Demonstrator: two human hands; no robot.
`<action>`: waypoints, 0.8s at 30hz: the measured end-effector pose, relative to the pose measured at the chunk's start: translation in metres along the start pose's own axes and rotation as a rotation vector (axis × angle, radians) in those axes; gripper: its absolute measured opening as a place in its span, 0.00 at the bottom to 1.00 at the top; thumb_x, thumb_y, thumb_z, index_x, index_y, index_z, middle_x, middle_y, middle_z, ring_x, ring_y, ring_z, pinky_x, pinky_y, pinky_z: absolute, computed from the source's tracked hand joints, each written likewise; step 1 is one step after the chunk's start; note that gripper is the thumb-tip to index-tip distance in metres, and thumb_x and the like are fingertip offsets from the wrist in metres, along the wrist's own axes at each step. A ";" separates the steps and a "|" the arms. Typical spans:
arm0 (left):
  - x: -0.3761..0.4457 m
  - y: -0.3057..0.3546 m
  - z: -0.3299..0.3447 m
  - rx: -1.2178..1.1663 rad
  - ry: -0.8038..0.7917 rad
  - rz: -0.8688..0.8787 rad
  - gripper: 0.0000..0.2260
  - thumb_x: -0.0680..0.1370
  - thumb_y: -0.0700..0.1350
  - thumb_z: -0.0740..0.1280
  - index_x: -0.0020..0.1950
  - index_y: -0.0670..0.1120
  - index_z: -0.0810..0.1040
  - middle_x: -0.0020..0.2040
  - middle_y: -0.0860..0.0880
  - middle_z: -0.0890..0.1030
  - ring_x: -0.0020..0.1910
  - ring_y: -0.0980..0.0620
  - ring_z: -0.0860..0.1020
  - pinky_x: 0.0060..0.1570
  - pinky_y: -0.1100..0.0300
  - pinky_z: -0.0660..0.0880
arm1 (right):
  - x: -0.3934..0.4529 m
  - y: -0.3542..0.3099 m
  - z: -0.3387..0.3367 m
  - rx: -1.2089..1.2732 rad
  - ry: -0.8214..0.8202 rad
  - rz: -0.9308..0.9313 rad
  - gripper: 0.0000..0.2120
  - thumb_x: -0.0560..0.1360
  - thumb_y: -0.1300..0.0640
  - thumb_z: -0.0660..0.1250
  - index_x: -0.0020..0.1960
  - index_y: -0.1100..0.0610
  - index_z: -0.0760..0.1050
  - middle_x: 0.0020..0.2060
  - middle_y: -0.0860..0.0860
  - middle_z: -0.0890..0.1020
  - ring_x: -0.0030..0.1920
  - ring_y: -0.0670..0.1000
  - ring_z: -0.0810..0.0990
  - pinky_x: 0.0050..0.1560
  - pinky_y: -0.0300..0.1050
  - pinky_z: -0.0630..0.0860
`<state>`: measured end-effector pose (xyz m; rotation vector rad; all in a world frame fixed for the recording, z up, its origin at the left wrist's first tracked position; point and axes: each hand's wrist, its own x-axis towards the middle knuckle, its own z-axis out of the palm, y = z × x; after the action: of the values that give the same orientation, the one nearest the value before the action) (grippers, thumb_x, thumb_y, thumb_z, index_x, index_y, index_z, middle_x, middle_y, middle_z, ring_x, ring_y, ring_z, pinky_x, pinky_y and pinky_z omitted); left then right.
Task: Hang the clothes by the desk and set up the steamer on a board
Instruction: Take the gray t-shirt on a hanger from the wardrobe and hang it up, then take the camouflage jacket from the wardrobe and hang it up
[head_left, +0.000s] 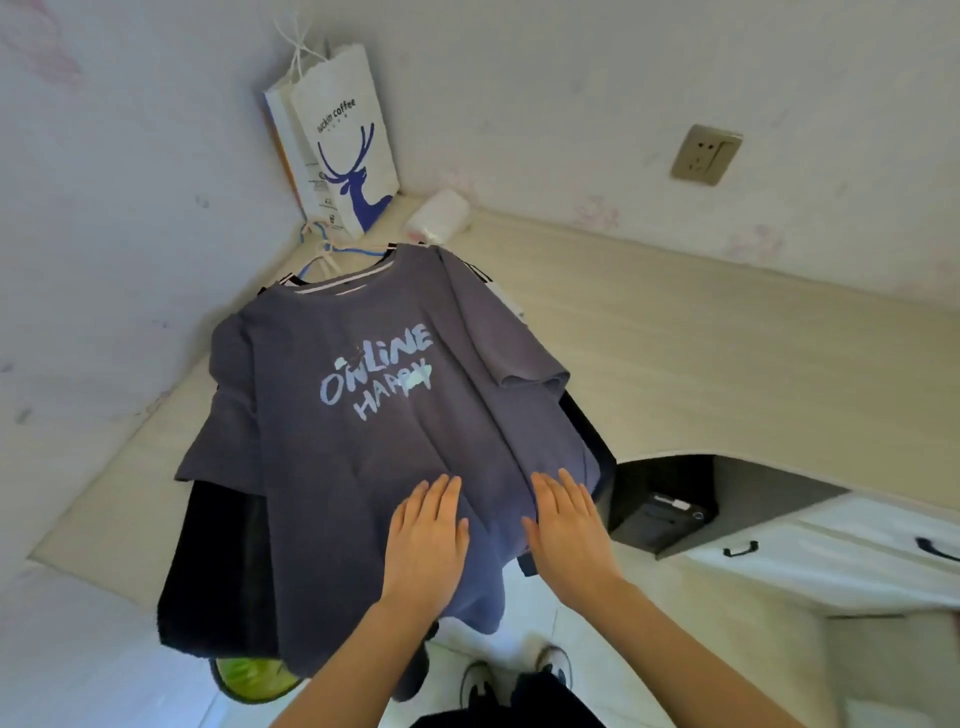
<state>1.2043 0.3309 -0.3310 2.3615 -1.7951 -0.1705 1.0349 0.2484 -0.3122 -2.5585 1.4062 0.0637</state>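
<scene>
A grey-blue T-shirt (374, 395) printed "ONLINE HAPPY" lies on top of a stack of darker clothes (218, 566) on hangers (324, 254), draped over the corner of the pale desk (701, 358). My left hand (428, 543) and my right hand (569, 530) rest flat, fingers together, side by side on the shirt's lower part. Neither hand grips anything. No steamer or board is in view.
White paper bags (337, 145) stand in the desk's back corner, with a white roll-like pack (439, 215) beside them. A wall socket (706, 154) is at the right. Below the desk are a dark box (660, 514), white drawers (831, 551) and a green bin (249, 675).
</scene>
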 end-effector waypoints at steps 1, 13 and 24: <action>-0.002 0.010 0.000 0.011 0.022 0.053 0.26 0.68 0.48 0.76 0.64 0.44 0.78 0.60 0.46 0.81 0.58 0.45 0.80 0.52 0.49 0.79 | -0.011 0.006 -0.004 0.019 -0.005 0.026 0.28 0.73 0.49 0.71 0.68 0.62 0.71 0.64 0.57 0.77 0.68 0.60 0.71 0.66 0.55 0.68; -0.036 0.153 0.004 -0.023 -0.015 0.452 0.22 0.72 0.47 0.72 0.65 0.44 0.76 0.56 0.47 0.82 0.57 0.45 0.79 0.53 0.51 0.78 | -0.156 0.084 -0.023 0.176 0.054 0.405 0.27 0.82 0.46 0.48 0.77 0.55 0.48 0.77 0.52 0.54 0.77 0.54 0.47 0.74 0.49 0.43; -0.154 0.310 0.030 -0.088 -0.142 0.765 0.21 0.75 0.48 0.69 0.67 0.45 0.74 0.58 0.49 0.80 0.60 0.47 0.77 0.58 0.52 0.76 | -0.349 0.166 -0.004 0.220 0.122 0.677 0.27 0.81 0.46 0.52 0.76 0.58 0.56 0.74 0.55 0.63 0.76 0.57 0.57 0.75 0.52 0.52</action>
<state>0.8649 0.3961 -0.2988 1.4852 -2.5389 -0.3028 0.7069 0.4504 -0.2863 -1.8429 2.1266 -0.1331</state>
